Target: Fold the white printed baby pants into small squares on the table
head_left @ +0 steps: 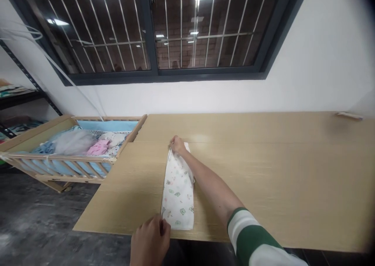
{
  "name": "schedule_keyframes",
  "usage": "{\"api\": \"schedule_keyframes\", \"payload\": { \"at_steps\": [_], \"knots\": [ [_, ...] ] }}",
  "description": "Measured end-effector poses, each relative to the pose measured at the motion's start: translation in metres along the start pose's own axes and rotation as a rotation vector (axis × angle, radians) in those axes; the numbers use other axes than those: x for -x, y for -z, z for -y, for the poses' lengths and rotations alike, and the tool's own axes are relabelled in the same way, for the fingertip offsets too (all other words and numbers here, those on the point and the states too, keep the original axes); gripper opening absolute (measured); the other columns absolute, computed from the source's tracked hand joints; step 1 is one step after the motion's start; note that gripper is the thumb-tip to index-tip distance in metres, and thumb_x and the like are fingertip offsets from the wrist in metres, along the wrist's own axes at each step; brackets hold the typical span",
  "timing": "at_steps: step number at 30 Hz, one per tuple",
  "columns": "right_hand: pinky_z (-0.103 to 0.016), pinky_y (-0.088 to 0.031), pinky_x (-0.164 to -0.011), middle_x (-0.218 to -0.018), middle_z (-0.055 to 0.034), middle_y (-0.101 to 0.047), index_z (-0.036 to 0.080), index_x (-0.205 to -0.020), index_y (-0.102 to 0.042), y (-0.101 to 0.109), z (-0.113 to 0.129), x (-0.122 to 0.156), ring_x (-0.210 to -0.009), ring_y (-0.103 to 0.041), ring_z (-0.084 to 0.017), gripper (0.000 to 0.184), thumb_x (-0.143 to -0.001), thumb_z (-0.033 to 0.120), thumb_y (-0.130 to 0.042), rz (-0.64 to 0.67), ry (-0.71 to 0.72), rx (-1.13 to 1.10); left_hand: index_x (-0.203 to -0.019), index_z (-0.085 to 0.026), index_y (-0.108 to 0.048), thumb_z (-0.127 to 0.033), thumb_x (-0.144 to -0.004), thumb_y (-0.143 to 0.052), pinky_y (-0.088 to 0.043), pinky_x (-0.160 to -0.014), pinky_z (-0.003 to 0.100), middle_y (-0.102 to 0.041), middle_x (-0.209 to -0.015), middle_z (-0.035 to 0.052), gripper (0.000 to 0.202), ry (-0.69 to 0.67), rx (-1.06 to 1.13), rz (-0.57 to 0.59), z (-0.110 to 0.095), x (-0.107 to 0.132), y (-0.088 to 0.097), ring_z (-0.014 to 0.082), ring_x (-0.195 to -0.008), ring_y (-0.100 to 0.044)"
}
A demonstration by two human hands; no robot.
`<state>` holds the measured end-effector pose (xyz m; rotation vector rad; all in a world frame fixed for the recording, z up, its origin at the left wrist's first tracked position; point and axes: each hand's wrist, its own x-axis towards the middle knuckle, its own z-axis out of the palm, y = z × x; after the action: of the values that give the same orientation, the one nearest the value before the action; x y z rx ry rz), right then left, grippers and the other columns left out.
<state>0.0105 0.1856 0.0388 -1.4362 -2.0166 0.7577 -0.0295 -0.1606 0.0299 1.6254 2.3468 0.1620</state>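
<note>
"So, where exactly is the printed white cloth (178,191)?"

"On the bench (263,188), in a narrow strip running from close to the front edge back to about the seam in the top. Its doubled-looking left edge suggests it is folded."

"And the hands?"

"Both grasp it along that left edge. The right hand (177,145) pinches the far corner; the left hand (150,238) is curled at the near corner, thumb against forefinger, though its fingertips are partly hidden."

"Why hold opposite ends?"

"Probably to keep the long edge straight and taut, and the layers lined up. Lying on a flat surface, the cloth needs no lifting."

"What's beside it?"

"A slatted wooden cot (73,157) by the bench's left end, with a pink cloth (99,147) inside. Standing so near, it perhaps keeps its contents within reach."
</note>
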Motion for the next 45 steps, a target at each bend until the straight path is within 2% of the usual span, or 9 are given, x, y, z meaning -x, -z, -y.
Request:
{"api": "schedule_keyframes", "payload": {
  "at_steps": [3, 7, 11, 16, 21, 28, 33, 40, 45],
  "knots": [
    [-0.028, -0.047, -0.080, -0.099, -0.0065, -0.069, 0.018, -0.103, -0.060, 0.012, 0.006, 0.018, -0.091, -0.063, -0.019, 0.014, -0.089, 0.018, -0.060, 0.037, 0.114, 0.019, -0.080, -0.024, -0.064, -0.038, -0.097, -0.046, -0.047, -0.062, 0.033, -0.074, -0.081, 0.0035, 0.028, -0.042, -0.015, -0.236, 0.003, 0.004, -0.010, 0.0268, -0.079, -0.072],
    [-0.034, -0.046, -0.097, -0.127, -0.0105, -0.065, 0.020, -0.125, -0.058, 0.038, 0.018, 0.078, -0.113, -0.061, -0.022, 0.033, -0.095, 0.034, -0.060, 0.207, 0.469, 0.045, -0.114, -0.020, -0.064, -0.042, -0.096, -0.053, -0.055, -0.080, 0.035, -0.073, -0.111, 0.0098, 0.030, -0.414, -0.013, -0.649, 0.000, 0.010, -0.034, 0.0252, -0.100, -0.070],
    [-0.042, -0.034, -0.115, -0.158, -0.0116, -0.042, 0.024, -0.151, -0.042, 0.057, 0.020, 0.163, -0.144, -0.040, -0.027, 0.058, -0.100, 0.050, -0.050, 0.581, 0.891, 0.101, -0.135, -0.013, -0.056, -0.043, -0.091, -0.059, -0.055, -0.089, 0.042, -0.064, -0.134, 0.0180, 0.053, -0.558, -0.146, -0.779, -0.013, 0.017, -0.072, 0.0323, -0.118, -0.063],
    [-0.039, -0.018, -0.124, -0.164, -0.0111, -0.030, 0.022, -0.159, -0.030, 0.054, -0.007, 0.215, -0.154, -0.022, -0.023, 0.064, -0.103, 0.049, -0.044, 0.781, 0.988, 0.145, -0.141, -0.021, -0.054, -0.047, -0.085, -0.062, -0.050, -0.096, 0.051, -0.067, -0.128, 0.0161, 0.062, -0.553, -0.241, -0.877, -0.014, 0.022, -0.112, 0.0383, -0.123, -0.059],
    [-0.044, -0.011, -0.126, -0.166, -0.0082, -0.024, 0.025, -0.158, -0.033, 0.041, -0.031, 0.172, -0.155, -0.016, -0.023, 0.060, -0.104, 0.052, -0.040, 0.727, 0.891, 0.228, -0.151, -0.020, -0.044, -0.043, -0.085, -0.062, -0.048, -0.101, 0.052, -0.060, -0.139, 0.0179, 0.072, -0.545, -0.273, -0.849, -0.013, 0.022, -0.115, 0.0406, -0.134, -0.050],
    [-0.046, -0.009, -0.126, -0.166, -0.0058, -0.023, 0.027, -0.158, -0.034, 0.025, -0.050, 0.066, -0.155, -0.016, -0.024, 0.061, -0.103, 0.054, -0.039, 0.507, 0.649, 0.310, -0.143, -0.021, -0.055, -0.053, -0.084, -0.063, -0.055, -0.091, 0.053, -0.064, -0.135, 0.0179, 0.066, -0.571, -0.288, -0.805, -0.011, 0.024, -0.110, 0.0417, -0.125, -0.058],
    [-0.043, -0.009, -0.126, -0.166, -0.0057, -0.023, 0.025, -0.158, -0.032, 0.025, -0.064, 0.016, -0.155, -0.017, -0.022, 0.059, -0.104, 0.047, -0.036, 0.408, 0.557, 0.350, -0.143, -0.025, -0.055, -0.059, -0.086, -0.062, -0.055, -0.093, 0.055, -0.063, -0.136, 0.0167, 0.066, -0.542, -0.194, -0.779, -0.014, 0.025, -0.112, 0.0415, -0.126, -0.057],
    [-0.044, -0.007, -0.126, -0.167, -0.0064, -0.024, 0.023, -0.158, -0.033, 0.033, -0.066, 0.007, -0.155, -0.017, -0.022, 0.056, -0.105, 0.040, -0.036, 0.398, 0.593, 0.383, -0.141, -0.024, -0.057, -0.060, -0.085, -0.064, -0.045, -0.102, 0.065, -0.054, -0.146, 0.0175, 0.067, -0.443, -0.030, -0.708, -0.051, 0.031, -0.100, 0.0448, -0.133, -0.049],
    [-0.048, -0.015, -0.125, -0.165, -0.0144, -0.027, 0.015, -0.155, -0.036, 0.053, -0.053, 0.058, -0.153, -0.020, -0.028, 0.058, -0.100, 0.028, -0.048, 0.242, 0.653, 0.348, -0.138, -0.030, -0.059, -0.045, -0.091, -0.064, -0.055, -0.091, 0.054, -0.062, -0.139, 0.0112, 0.049, -0.586, -0.075, -0.643, -0.028, 0.021, -0.071, 0.0351, -0.117, -0.062]
  ]
}}
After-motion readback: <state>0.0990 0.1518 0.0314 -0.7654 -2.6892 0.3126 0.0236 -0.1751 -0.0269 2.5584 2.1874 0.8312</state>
